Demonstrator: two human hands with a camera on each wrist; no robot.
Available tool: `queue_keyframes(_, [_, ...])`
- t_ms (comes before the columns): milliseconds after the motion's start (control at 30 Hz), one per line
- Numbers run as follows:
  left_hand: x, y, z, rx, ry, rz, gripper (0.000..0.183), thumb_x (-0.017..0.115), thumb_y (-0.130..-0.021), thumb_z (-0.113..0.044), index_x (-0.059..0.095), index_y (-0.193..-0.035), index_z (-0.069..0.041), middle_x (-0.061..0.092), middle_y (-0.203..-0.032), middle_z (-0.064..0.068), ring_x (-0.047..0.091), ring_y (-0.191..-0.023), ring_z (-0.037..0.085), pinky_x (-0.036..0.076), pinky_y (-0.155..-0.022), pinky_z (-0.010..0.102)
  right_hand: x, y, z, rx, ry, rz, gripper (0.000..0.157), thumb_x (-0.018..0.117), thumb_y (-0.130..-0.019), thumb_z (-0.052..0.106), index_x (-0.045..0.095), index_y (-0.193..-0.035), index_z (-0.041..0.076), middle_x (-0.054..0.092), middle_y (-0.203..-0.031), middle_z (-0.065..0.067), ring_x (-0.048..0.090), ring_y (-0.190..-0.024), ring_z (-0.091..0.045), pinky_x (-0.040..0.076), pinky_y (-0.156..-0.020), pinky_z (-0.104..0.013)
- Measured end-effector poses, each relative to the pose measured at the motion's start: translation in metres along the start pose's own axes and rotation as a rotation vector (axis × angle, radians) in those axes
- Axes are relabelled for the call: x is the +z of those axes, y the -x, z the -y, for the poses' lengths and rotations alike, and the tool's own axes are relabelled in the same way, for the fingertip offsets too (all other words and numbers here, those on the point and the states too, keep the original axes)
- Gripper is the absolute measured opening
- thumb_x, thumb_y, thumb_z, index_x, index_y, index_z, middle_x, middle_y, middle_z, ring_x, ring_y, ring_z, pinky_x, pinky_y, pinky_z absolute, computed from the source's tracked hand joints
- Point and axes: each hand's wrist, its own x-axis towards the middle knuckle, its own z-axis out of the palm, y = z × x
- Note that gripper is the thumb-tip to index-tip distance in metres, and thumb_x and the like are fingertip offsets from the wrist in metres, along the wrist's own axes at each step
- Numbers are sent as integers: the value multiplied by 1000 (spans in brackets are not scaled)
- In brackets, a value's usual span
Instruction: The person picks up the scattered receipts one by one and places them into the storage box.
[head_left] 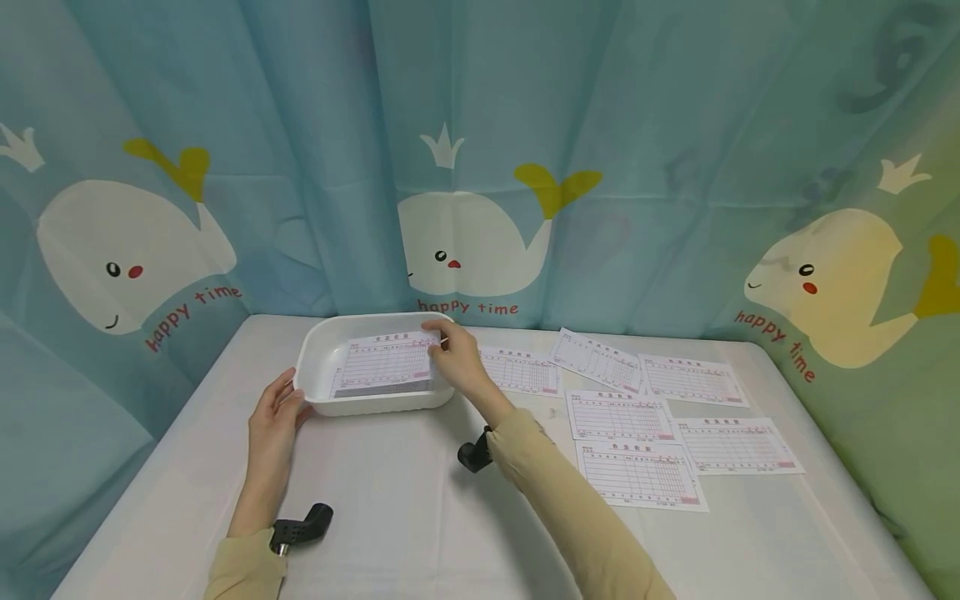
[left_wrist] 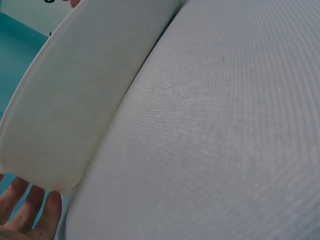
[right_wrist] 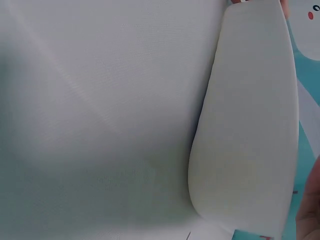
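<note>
I've got the right hand [head_left: 459, 358] pinching a white, rectangular, pink-lined paper form [head_left: 386, 360] over the white, oblong, smooth-walled tray [head_left: 375, 406]; left hand's [head_left: 274, 421] loose fingers touch its end.

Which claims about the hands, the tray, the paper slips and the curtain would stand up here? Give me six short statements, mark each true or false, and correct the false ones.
1. The left hand holds the left end of the white tray. True.
2. Six loose slips lie on the table outside the tray. True.
3. The right hand rests flat on the table. False: it pinches a printed slip near its right end.
4. The loose slips lie to the left of the tray. False: they lie to its right.
5. The curtain shows whales and the words "happy time". True.
6. The tray is upside down. False: its open side faces up.
</note>
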Motion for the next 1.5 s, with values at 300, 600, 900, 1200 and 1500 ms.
queue_keyframes(300, [0, 0, 0, 2, -7, -6, 49, 41, -103, -26, 31, -150, -23, 38, -154, 7, 43, -136, 23, 48, -94, 7, 8, -4, 1, 25, 24, 25, 36, 54, -90, -4, 60, -125, 3, 63, -108, -18, 56, -80, -17, 45, -66, -18])
queue_keyframes(600, [1, 0, -1, 9, -2, -6, 49, 42, -103, -25, 31, -150, -21, 38, -153, 9, 44, -135, 21, 48, -90, 3, 10, -3, 2, 29, 27, 37, 33, 55, -93, 3, 58, -127, 4, 61, -104, -16, 58, -81, -17, 49, -65, -19])
queue_keyframes(900, [1, 2, -2, 11, -4, -9, 49, 42, -103, -27, 31, -150, -21, 39, -153, 8, 44, -135, 21, 48, -92, 5, 8, 1, -2, 58, -14, 49, 39, 57, -94, 7, 52, -133, 5, 59, -119, -19, 64, -96, -25, 58, -70, -25])
queue_keyframes(1200, [1, -1, -1, 8, 23, -4, 49, 42, -103, -27, 32, -150, -24, 37, -153, 9, 43, -135, 21, 48, -91, 5, 3, 5, -2, 19, -31, 33, 42, 54, -93, 3, 50, -135, 4, 56, -129, -22, 64, -105, -30, 60, -74, -28])
queue_keyframes(1500, [1, 0, 0, -2, 5, -7, 48, 42, -103, -28, 32, -150, -24, 38, -153, 7, 44, -135, 21, 48, -91, 4, -2, 15, -7, -94, -3, -44, 41, 53, -92, 1, 52, -133, 5, 58, -126, -17, 62, -107, -28, 58, -83, -33])
